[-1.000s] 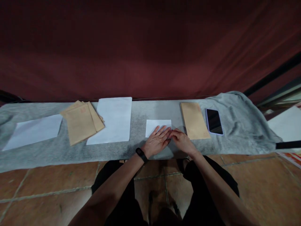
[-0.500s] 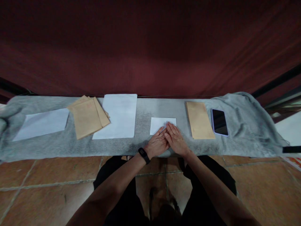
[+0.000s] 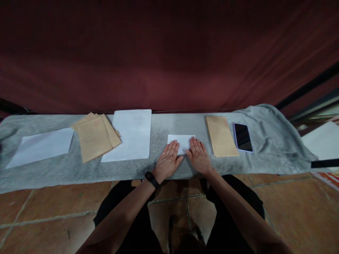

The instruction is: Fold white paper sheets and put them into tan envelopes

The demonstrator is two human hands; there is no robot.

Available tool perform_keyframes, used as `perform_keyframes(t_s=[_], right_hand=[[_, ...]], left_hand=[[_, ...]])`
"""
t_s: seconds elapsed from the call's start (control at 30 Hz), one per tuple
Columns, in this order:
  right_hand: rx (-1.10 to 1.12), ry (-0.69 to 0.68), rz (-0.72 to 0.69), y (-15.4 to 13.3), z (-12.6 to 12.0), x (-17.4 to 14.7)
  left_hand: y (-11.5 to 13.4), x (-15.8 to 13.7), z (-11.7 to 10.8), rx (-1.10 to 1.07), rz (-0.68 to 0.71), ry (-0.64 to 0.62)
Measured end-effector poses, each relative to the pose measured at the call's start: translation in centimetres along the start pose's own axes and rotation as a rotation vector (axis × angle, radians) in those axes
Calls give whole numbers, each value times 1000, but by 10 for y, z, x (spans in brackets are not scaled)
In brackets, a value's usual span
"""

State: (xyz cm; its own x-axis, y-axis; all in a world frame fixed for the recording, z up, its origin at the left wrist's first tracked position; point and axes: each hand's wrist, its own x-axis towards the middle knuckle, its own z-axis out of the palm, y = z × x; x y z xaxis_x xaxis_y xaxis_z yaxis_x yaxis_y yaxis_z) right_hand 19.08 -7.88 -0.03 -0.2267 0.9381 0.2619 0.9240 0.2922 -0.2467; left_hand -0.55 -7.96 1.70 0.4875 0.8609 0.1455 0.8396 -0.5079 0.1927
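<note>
A small white piece of paper (image 3: 182,139), apparently folded, lies on the grey cloth in front of me. My left hand (image 3: 168,159) rests flat on its left part, fingers stretched forward and thumb apart. On its right edge lies my right hand (image 3: 199,157), also flat with fingers extended. Neither hand grips anything. Between the two hands the middle of the paper shows; its lower corners are hidden under my fingers. A dark wristband (image 3: 152,179) sits on my left wrist.
Left of my hands lie white sheets (image 3: 132,132), overlapped by brown envelopes (image 3: 94,138), and another white paper (image 3: 42,146) farther left. To the right are a brown envelope stack (image 3: 221,135) and a phone (image 3: 243,137). Grey cloth (image 3: 159,127) covers the narrow bench before a dark red curtain (image 3: 169,84).
My hands, overlapping on the right part of the paper before, have moved apart. The left hand has slid left to the paper's left side; the right stays at its right edge.
</note>
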Motion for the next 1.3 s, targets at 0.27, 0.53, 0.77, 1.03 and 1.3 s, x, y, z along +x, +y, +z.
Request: perform_keyframes(t_s=[0.27,0.53,0.77,1.03,1.3], right_hand=[[-19,22,51,4,0,0],[-5,23,79,9,-3,1],[-3,19,106,4,-5,1],[-4,-22,61,0,-19,-12],[-19,-39,37,-4,-29,-15]], left_hand=[[-11,3,-7,44,-114,-9],[-11,8,-8,35,-102,56],[18,32,-1,-42,70,-27],[18,59,7,-81,149,-52],[22,74,15,-70,153,-27]])
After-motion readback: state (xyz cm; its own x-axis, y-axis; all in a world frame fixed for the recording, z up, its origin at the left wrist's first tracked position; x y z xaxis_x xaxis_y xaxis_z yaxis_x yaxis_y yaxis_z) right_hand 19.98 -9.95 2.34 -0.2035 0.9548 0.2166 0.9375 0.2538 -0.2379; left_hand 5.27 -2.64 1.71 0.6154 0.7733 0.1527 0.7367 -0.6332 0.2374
